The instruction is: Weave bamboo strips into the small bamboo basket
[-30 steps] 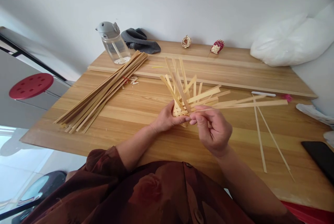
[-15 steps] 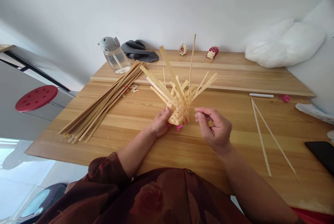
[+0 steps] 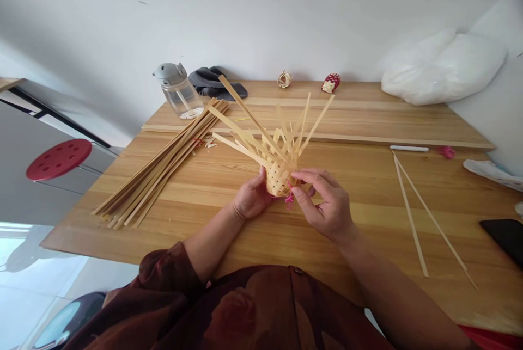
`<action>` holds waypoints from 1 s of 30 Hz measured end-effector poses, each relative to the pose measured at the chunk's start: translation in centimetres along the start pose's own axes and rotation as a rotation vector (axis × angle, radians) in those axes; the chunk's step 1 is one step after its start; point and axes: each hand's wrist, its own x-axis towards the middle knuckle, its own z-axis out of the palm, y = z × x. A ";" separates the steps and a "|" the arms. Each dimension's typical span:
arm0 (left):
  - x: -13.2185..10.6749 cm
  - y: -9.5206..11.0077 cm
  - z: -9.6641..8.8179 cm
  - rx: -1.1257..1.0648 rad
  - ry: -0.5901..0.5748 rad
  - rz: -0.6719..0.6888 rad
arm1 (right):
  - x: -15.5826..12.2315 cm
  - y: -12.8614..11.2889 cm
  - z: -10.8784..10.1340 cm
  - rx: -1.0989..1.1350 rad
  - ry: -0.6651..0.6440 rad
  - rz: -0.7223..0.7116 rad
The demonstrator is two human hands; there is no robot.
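Note:
A small half-woven bamboo basket with several loose strip ends fanning upward is held just above the wooden table. My left hand grips its left side, fingers curled round the woven base. My right hand is at its right side, thumb and fingers pinched on the woven rim by a bit of pink thread hanging under the basket.
A bundle of long bamboo strips lies at the left. Two thin strips lie at the right. At the back stand a water bottle, a grey cloth, two small woven ornaments and a white bag. A red stool stands beside the table.
The basket was turned so its strips point up and left. My right hand let go of a long strip, drew back, then returned to pinch the rim.

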 end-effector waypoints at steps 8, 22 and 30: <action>-0.2 -0.4 -0.4 0.081 -0.031 0.108 | -0.2 -0.5 0.6 0.017 -0.066 -0.148; -0.1 0.3 0.1 0.010 -0.018 0.103 | -1.0 0.6 1.4 0.086 0.002 0.044; 0.3 0.2 0.2 0.022 0.056 0.084 | -0.9 0.5 1.5 -0.081 0.038 -0.093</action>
